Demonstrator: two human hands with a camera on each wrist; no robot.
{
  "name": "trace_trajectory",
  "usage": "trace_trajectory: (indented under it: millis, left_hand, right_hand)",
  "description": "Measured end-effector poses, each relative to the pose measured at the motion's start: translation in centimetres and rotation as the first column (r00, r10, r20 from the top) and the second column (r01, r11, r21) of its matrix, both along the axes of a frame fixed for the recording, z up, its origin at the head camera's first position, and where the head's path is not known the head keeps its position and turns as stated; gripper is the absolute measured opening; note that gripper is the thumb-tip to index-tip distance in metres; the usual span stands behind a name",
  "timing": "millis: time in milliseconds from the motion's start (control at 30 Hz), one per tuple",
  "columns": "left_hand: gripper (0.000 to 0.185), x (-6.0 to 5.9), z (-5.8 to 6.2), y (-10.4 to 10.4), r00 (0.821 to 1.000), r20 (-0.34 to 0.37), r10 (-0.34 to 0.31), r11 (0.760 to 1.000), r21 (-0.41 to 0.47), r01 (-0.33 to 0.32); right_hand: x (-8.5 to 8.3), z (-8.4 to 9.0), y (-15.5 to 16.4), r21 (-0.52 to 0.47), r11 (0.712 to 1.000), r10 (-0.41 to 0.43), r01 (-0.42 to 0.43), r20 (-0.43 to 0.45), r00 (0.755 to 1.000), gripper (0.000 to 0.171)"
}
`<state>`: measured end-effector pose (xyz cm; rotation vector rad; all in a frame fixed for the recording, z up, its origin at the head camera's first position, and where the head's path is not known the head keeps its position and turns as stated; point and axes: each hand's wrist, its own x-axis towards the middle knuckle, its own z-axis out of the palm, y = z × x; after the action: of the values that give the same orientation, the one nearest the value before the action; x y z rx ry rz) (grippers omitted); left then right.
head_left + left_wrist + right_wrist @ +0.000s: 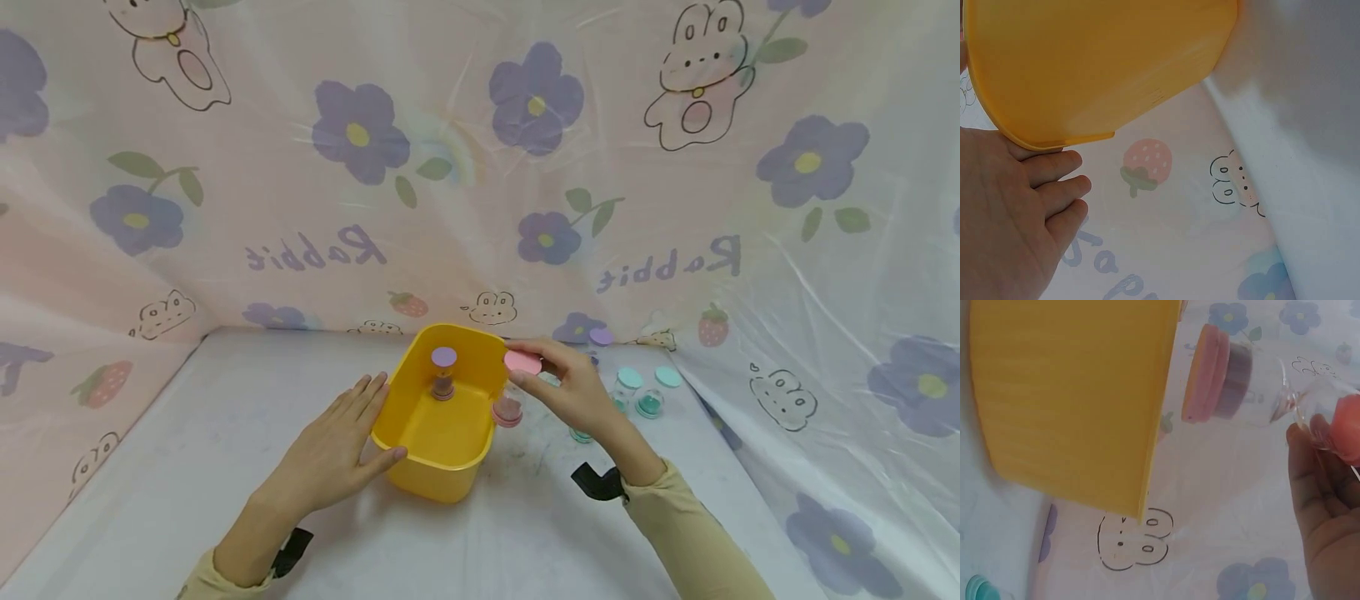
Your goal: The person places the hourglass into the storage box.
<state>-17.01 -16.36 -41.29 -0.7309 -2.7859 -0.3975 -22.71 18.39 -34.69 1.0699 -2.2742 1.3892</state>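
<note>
A yellow plastic bin (435, 477) stands on the table. My left hand (330, 450) lies along its left side, fingers straight against the rim and thumb over the near edge. My right hand (573, 387) pinches a pink hourglass sand timer (508, 410) by its upper cap, at the bin's right rim. In the right wrist view the clear glass waist of this timer (1260, 387) and its pink base show, with the bin wall (1072, 412) beside it. A purple sand timer (444, 379) stands upright inside the bin, toward the far end.
Right of the bin, several teal sand timers (651, 400) stand on the white table (540, 533), partly behind my right hand. Another purple timer (601, 337) is farther back. A printed curtain (465, 208) closes off the back and sides.
</note>
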Motion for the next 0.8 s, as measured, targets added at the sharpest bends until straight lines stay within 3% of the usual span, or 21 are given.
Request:
trace_trajectory:
  millis: [467,800]
  left_hand:
    - [0.093,0.0,0.0,0.1,1.000,-0.019,-0.008,1.000,-0.001,0.008]
    - [0.092,0.0,0.0,0.1,0.999,-0.034,-0.011,1.000,-0.003,0.011]
  right_hand:
    - [-2.5,0.0,-3.3,0.052,0.993,0.101,-0.101,0.009,0.995,0.040]
    - [-4.4,-1.1,-5.4,0.180,0.970,0.138,-0.162,0.140,0.981,0.052]
